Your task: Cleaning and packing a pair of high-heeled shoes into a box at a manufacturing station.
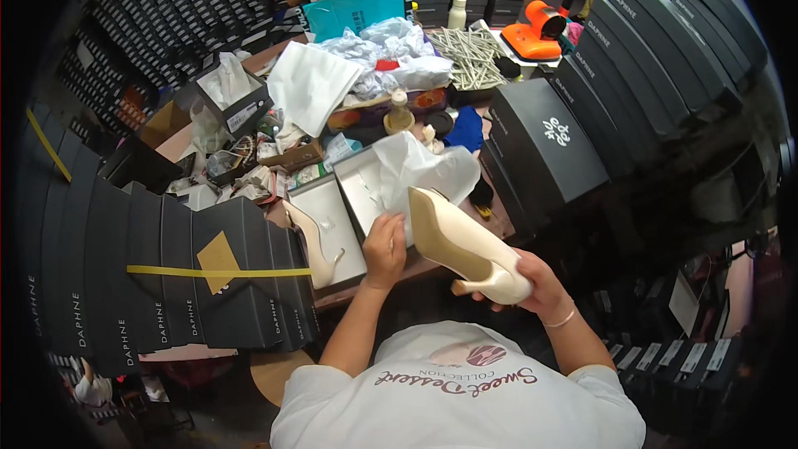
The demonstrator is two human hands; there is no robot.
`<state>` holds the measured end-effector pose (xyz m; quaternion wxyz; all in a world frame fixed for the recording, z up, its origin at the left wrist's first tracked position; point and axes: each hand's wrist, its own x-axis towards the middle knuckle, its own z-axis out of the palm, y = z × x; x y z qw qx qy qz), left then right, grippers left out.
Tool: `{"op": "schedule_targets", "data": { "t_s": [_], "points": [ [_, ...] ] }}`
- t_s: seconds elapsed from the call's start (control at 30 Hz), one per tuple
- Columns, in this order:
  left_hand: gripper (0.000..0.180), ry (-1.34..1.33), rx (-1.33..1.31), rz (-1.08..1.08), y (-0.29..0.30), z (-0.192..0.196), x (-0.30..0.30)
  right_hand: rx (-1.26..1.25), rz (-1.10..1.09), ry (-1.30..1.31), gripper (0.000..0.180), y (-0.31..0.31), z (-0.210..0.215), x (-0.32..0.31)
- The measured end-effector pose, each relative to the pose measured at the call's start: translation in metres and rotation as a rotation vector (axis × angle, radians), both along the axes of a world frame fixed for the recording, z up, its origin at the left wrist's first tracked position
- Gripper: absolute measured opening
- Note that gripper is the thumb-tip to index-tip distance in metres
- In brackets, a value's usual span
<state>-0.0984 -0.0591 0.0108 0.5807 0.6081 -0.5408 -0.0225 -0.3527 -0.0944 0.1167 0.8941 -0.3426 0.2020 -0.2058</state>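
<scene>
A cream high-heeled pump (465, 241) is gripped at its heel end by my right hand (540, 287), its toe pointing up and away to the left. My left hand (386, 249) is closed, its fingers curled at the lower edge of a sheet of white tissue paper (432, 166). That paper spreads over the open shoebox (357, 191) and partly hides its inside. To the left, a second cream pump (307, 241) rests on its side against the edge of a shallow pale-lined box part (332, 229).
Stacked dark shoeboxes stand at left (233, 233) and right (549, 137). Behind lie crumpled paper (382, 46), a bottle with a pale top (399, 112), a blue cloth (465, 129), a heap of thin pale sticks (470, 58) and an orange device (532, 37).
</scene>
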Motion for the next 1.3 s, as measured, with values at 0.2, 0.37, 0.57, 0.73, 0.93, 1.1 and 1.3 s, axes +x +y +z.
{"op": "schedule_targets", "data": {
  "t_s": [0.2, 0.37, 0.57, 0.73, 0.93, 1.1, 1.3],
  "points": [
    [0.013, 0.417, 0.463, 0.153, 0.100, -0.067, -0.009, -0.003, -0.007, 0.176, 0.055, 0.006, -0.068, 0.024],
    [0.059, -0.348, 0.357, -0.069, 0.077, -0.003, -0.022, -0.017, 0.210, 0.216, 0.052, 0.008, -0.097, 0.027],
    [0.044, -0.253, 0.475, -0.502, 0.029, 0.000, -0.018, 0.135, 0.184, 0.120, 0.057, -0.009, -0.100, 0.000],
    [0.015, -0.052, 0.357, -0.112, 0.000, 0.004, -0.033, 0.448, 0.155, -0.135, 0.062, -0.014, -0.132, -0.039],
    [0.018, -0.112, 0.293, -0.033, -0.012, 0.028, -0.060, 0.623, 0.158, -0.335, 0.066, -0.038, -0.153, -0.061],
    [0.027, -0.196, 0.298, 0.010, -0.008, 0.048, -0.079, 0.575, 0.273, -0.349, 0.066, -0.063, -0.138, -0.059],
    [0.039, -0.275, 0.012, -0.006, 0.014, 0.083, -0.107, 0.424, 0.083, -0.107, 0.059, -0.048, -0.046, -0.012]
  ]
}}
